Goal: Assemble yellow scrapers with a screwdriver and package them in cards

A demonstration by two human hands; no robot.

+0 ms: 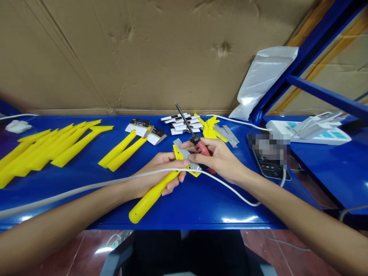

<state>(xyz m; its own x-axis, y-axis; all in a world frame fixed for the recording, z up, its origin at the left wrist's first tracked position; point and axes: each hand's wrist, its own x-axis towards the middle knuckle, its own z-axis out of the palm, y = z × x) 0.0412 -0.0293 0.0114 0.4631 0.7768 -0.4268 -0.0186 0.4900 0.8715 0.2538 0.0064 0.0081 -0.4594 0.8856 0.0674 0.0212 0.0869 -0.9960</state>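
While your left hand (156,170) grasps the yellow handle (153,197) above the blue table (201,209), near its front edge, the fingers of your right hand (221,156) curl around the red screwdriver (200,146) and press the metal blade (181,148) against the handle's head. Loose yellow handles (79,148) lie well to your left, with two carded handles (116,153) between.

L hand (158,163), R hand (223,155) close tog., fingers (171,186) bent.
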